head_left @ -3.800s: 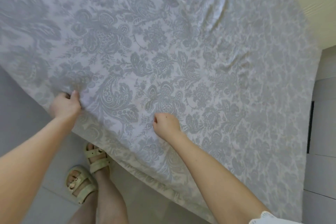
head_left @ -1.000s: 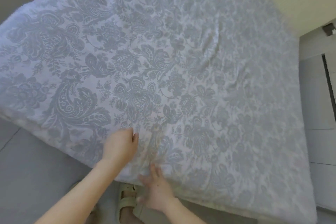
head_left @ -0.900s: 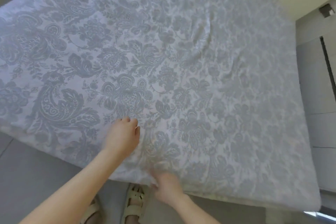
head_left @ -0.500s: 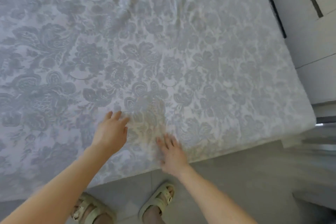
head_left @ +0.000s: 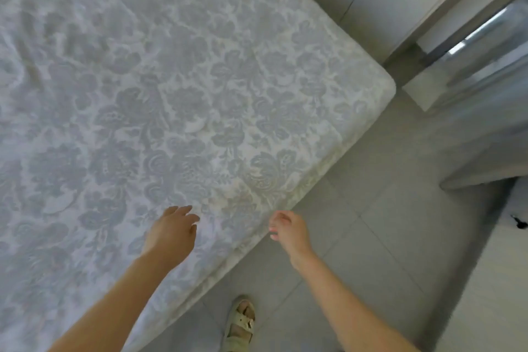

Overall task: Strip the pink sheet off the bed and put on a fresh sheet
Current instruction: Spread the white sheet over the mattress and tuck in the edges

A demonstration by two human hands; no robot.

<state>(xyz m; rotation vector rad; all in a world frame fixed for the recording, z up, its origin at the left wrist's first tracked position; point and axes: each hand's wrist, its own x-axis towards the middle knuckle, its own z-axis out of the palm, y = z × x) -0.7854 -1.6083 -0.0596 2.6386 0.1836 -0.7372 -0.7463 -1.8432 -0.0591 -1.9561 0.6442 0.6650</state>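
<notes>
At bed's near edge, seen from above. One floral sheet (head_left: 177, 88), grey on white, covers the whole mattress top and wraps over the one corner (head_left: 383, 86) in view; light creases toward the far left. Two bare hands. Left hand (head_left: 171, 233) over the sheet near the edge, fingers relaxed and spread, gripping nothing; contact with the cloth unclear. Right hand (head_left: 288, 230) just off the bed edge above the tiled floor (head_left: 371, 237), fingers loosely curled, nothing seen in them. One sandalled foot (head_left: 241, 323) on the tiles below. Frame blurred.
</notes>
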